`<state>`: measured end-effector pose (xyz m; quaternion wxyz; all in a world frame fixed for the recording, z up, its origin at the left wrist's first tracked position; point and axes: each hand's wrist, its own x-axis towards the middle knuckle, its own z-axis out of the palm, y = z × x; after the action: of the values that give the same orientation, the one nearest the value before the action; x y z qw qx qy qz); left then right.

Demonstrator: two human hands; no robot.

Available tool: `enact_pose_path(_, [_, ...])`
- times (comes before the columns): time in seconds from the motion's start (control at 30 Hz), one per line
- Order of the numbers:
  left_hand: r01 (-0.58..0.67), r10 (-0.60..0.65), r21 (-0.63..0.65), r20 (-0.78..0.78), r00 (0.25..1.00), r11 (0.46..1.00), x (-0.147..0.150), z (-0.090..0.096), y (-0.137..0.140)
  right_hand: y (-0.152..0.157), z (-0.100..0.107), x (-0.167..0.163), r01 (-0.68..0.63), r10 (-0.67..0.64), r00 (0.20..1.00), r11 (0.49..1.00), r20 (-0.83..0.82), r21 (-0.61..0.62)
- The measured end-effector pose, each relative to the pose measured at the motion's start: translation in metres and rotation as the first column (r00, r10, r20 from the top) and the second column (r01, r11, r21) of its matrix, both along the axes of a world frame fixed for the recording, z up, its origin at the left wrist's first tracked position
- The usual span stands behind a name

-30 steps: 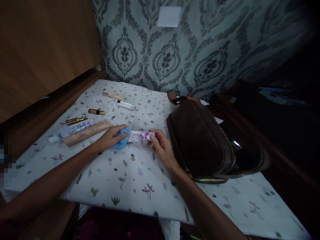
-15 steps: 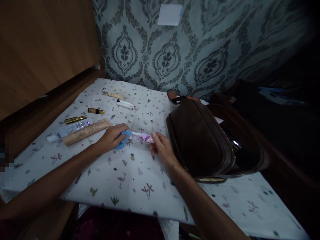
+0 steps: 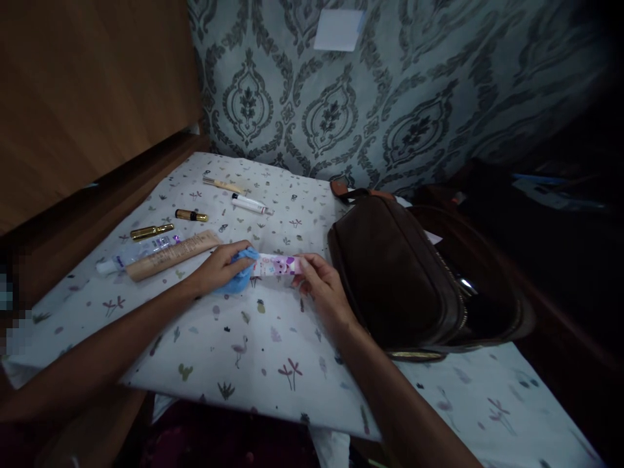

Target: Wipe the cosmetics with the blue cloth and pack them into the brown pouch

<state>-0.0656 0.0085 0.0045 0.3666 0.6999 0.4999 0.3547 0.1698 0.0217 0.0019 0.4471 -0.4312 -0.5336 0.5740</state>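
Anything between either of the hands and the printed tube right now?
Yes, on one side: the blue cloth lies between the left hand and the printed tube. Nothing visible separates the right hand from the tube's other end.

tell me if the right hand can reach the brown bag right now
Probably yes: the brown bag sits beside the right hand with nothing between, though that hand is holding the printed tube.

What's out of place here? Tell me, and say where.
Nothing on the tablecloth looks spilled or damaged. At most, the brown bag on the right gapes unzipped, a little untidy. The small tube sits between the blue cloth in the left hand and the right hand, nothing odd.
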Motion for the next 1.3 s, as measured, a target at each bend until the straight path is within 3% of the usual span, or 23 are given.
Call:
enact_pose_path(0.37, [-0.002,0.002,0.000,-0.017,1.000,1.000,0.001,-0.002,0.001,-0.001,-0.001,-0.001,-0.016,0.017,1.000,1.000,0.005,-0.020])
enact_pose_path(0.43, [-0.051,0.053,0.035,-0.041,0.998,0.998,0.001,-0.003,0.002,-0.001,-0.003,-0.001,-0.010,0.010,1.000,0.999,-0.006,-0.030])
enact_pose_path(0.5, [-0.173,0.189,0.165,-0.084,0.978,0.971,0.002,-0.002,0.001,0.000,-0.004,-0.001,0.009,-0.009,1.000,1.000,-0.003,-0.027])
enact_pose_path(0.6, [-0.272,0.373,0.479,-0.128,0.919,0.835,0.010,-0.001,-0.004,-0.001,-0.006,-0.003,0.033,-0.033,0.999,0.999,0.014,-0.003])
enact_pose_path(0.7, [-0.065,0.332,0.708,-0.245,0.911,0.703,0.030,-0.002,-0.012,-0.004,-0.005,-0.006,0.007,-0.008,0.999,1.000,0.040,0.028])
enact_pose_path(0.77, [0.158,0.264,0.755,-0.406,0.875,0.636,0.044,-0.006,-0.016,-0.007,-0.005,-0.008,-0.016,0.015,0.999,1.000,0.042,0.023])
enact_pose_path(0.83, [0.321,0.235,0.724,-0.553,0.799,0.611,0.052,-0.010,-0.016,-0.009,-0.005,-0.008,-0.026,0.026,0.999,1.000,0.037,0.002])
enact_pose_path(0.93, [0.332,0.268,0.651,-0.645,0.716,0.682,0.049,-0.015,-0.009,-0.008,-0.006,-0.006,-0.019,0.020,0.999,1.000,0.035,-0.013])
enact_pose_path(1.07, [0.254,0.231,0.539,-0.675,0.700,0.803,0.034,-0.017,-0.002,-0.006,-0.007,-0.004,-0.009,0.009,1.000,1.000,0.028,-0.006])
enact_pose_path(1.2, [0.265,0.116,0.472,-0.634,0.764,0.841,0.027,-0.017,-0.003,-0.009,-0.003,-0.004,-0.019,0.017,0.999,0.999,0.041,0.029])
enact_pose_path(1.3, [0.252,0.025,0.467,-0.510,0.860,0.847,0.029,-0.011,-0.007,-0.015,0.010,0.004,-0.068,0.053,0.994,0.984,0.094,0.165])
